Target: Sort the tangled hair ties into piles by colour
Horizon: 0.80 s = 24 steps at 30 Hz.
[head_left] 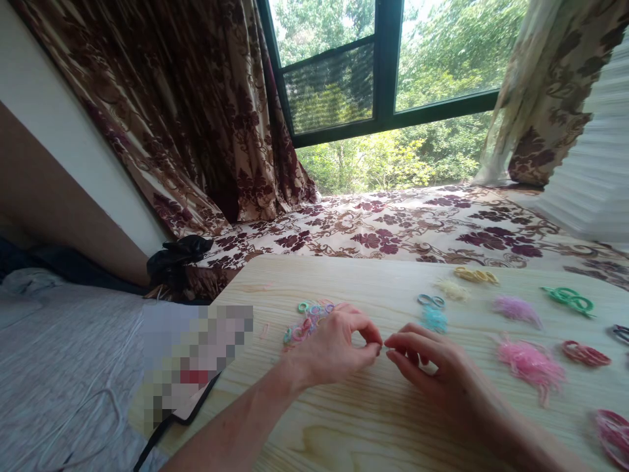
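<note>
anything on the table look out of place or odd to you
Mildly, yes: a few pale pink bits lie loose left of the multicoloured pile, apart from the bright pink heap on the right. They look like strays, since most other pieces sit grouped by colour. I see no clear damage.

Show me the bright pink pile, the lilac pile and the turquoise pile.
Bright pink pile (531,360): head view, middle of the pile.
Lilac pile (517,309): head view, middle of the pile.
Turquoise pile (434,319): head view, middle of the pile.
</note>
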Available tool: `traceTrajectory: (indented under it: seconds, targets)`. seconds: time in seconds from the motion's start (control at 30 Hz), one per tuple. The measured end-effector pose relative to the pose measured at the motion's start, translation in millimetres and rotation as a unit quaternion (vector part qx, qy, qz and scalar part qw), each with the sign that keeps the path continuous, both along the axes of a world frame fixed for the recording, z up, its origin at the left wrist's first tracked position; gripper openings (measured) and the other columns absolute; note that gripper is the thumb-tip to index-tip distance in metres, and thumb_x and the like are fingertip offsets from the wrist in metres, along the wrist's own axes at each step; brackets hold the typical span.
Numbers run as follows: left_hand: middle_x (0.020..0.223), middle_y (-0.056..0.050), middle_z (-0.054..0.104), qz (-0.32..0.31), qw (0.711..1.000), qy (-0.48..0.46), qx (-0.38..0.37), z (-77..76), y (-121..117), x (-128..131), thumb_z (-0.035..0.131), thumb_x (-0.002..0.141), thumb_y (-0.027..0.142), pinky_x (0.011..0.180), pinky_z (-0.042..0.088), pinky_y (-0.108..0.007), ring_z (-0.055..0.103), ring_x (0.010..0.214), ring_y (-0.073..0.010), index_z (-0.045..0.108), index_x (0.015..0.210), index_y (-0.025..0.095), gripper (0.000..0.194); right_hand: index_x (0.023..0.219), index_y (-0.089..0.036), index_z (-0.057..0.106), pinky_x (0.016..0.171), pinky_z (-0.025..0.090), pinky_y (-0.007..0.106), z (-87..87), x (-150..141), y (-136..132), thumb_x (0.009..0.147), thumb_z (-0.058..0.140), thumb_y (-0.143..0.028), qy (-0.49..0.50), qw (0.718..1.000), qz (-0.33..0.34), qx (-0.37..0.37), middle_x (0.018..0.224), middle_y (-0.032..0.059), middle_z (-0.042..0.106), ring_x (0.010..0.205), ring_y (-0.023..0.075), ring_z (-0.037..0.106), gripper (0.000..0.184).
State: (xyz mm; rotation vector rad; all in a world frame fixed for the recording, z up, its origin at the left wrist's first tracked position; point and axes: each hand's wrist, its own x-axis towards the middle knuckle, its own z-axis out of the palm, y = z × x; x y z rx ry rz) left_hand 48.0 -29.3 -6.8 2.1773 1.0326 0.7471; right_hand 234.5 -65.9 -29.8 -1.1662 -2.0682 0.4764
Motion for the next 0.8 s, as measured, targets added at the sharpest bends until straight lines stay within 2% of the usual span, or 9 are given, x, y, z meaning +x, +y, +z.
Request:
traceTrajectory:
  seconds: [0.13, 0.3, 0.5, 0.7, 0.8]
  targets:
    - [0.085, 0.0, 0.071, 0.002, 1.0, 0.005, 0.007, 1.0, 0.6, -1.9, 0.063, 0.074, 0.014, 0.087, 0.045, -0.027, 0.062, 0.091, -0.0156, 0.069, 0.076, 0.02, 0.009, 0.08, -0.02, 0.066, 0.051, 0.047, 0.022, 0.5, 0.7, 0.2, 0.092, 0.046, -0.027, 0.013, 1.0, 0.007, -0.007, 0.074, 0.0042, 0.065, 0.059, 0.012, 0.059, 0.024]
    - [0.083, -0.001, 0.07, 0.05, 0.997, 0.021, 0.055, -2.7, 7.9, -5.1, 0.059, 0.074, 0.01, 0.089, 0.045, -0.03, 0.061, 0.089, -0.0164, 0.068, 0.077, 0.02, 0.013, 0.08, -0.02, 0.065, 0.051, 0.047, 0.023, -1.8, 8.1, 4.9, 0.091, 0.047, -0.028, 0.017, 0.999, -0.02, 0.018, 0.071, 0.0032, 0.063, 0.059, 0.0127, 0.058, 0.022]
    - [0.077, -0.001, 0.069, 0.09, 0.987, 0.065, 0.12, -11.3, 19.0, -8.9, 0.056, 0.078, 0.011, 0.094, 0.042, -0.036, 0.06, 0.088, -0.0182, 0.067, 0.075, 0.02, 0.014, 0.081, -0.022, 0.066, 0.046, 0.045, 0.022, 0.3, 29.3, 14.5, 0.089, 0.049, -0.034, -0.002, 0.994, -0.093, 0.052, 0.073, 0.0037, 0.064, 0.062, 0.0145, 0.06, 0.023]
    - [0.079, -0.001, 0.07, 0.133, 0.977, 0.108, 0.128, -14.3, 26.1, -16.6, 0.057, 0.079, 0.013, 0.099, 0.037, -0.041, 0.06, 0.087, -0.0187, 0.066, 0.075, 0.02, 0.012, 0.081, -0.021, 0.067, 0.056, 0.049, 0.028, 5.4, 62.9, 25.8, 0.087, 0.046, -0.04, -0.065, 0.973, -0.205, 0.085, 0.079, 0.0054, 0.068, 0.065, 0.0173, 0.063, 0.029]
    - [0.078, -0.001, 0.07, 0.141, 0.974, 0.12, 0.128, -15.6, 28.9, -19.6, 0.057, 0.079, 0.014, 0.1, 0.036, -0.042, 0.059, 0.086, -0.0191, 0.066, 0.073, 0.021, 0.013, 0.08, -0.022, 0.068, 0.057, 0.049, 0.03, 6.7, 71.5, 28.5, 0.086, 0.045, -0.039, -0.103, 0.962, -0.234, 0.095, 0.077, 0.0049, 0.069, 0.063, 0.0182, 0.064, 0.029]
